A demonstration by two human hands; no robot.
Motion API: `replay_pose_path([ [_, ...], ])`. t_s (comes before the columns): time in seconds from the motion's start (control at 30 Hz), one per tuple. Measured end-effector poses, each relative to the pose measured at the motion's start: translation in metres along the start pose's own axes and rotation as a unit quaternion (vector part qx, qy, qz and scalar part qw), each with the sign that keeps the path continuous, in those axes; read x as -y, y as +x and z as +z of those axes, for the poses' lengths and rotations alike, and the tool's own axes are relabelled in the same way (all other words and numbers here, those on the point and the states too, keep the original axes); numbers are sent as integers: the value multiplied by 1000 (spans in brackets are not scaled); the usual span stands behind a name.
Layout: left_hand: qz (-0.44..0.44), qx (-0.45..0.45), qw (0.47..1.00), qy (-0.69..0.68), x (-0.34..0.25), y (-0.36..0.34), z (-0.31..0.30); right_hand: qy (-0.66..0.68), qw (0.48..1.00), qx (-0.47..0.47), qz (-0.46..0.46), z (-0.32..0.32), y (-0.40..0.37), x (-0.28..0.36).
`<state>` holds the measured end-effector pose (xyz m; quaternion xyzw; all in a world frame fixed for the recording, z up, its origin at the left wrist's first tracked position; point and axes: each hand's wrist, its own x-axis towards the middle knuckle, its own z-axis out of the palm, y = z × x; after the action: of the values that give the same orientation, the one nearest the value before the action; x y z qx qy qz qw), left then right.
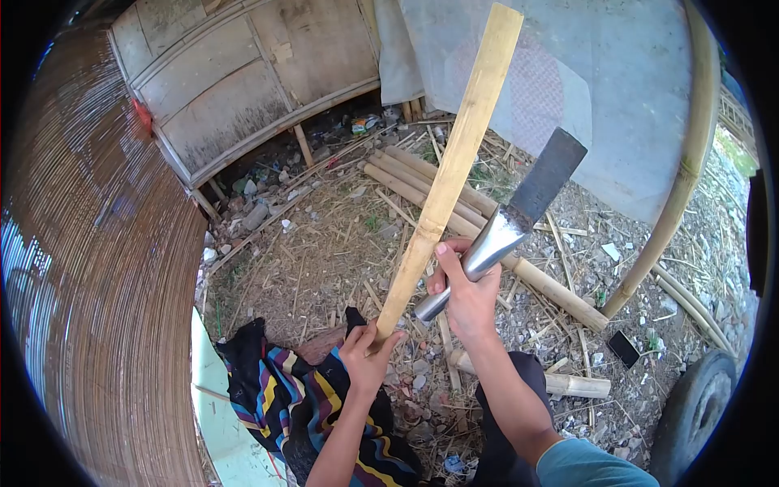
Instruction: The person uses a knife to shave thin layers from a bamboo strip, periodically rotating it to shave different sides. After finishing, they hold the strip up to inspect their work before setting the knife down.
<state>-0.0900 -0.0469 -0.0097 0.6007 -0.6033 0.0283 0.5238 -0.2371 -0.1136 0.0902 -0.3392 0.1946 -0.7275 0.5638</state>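
Observation:
A long split bamboo slat (464,134) stands tilted up and to the right in front of me. My left hand (367,359) is closed around its lower end. My right hand (472,294) grips the shiny metal handle of a cleaver, whose dark, broad blade (552,172) points up and right, apart from the slat. The right-hand fingertips lie at the slat's right edge. A striped cloth (304,390) lies below my left hand, over or near my leg.
Bamboo poles (560,292) lie on the debris-strewn ground. A phone (623,349) and a tyre (694,414) are at the right, near a leaning bamboo post (677,191). Woven slat walling (97,268) stands left; worn panels (235,77) and a pale sheet (625,97) are behind.

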Motion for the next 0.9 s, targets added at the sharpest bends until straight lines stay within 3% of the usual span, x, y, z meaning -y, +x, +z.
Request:
replay_pose_path([
  [0.4, 10, -9, 1000, 6, -1, 4, -9, -7, 999, 14, 49, -16, 0, -15],
  [0.6, -30, -37, 999, -10, 12, 12, -28, -207, 976, -10, 73, -52, 5, -44],
  [0.67, -97, -92, 968, -213, 17, 15, -33, -217, 970, 2, 107, -58, 6, -40],
  [0.7, -83, -83, 962, -247, 19, 18, -38, -229, 967, 14, 112, -61, 7, -41],
  [0.9, -61, -40, 967, -243, 4, 21, -61, -248, 953, 33, 172, -68, -2, -36],
])
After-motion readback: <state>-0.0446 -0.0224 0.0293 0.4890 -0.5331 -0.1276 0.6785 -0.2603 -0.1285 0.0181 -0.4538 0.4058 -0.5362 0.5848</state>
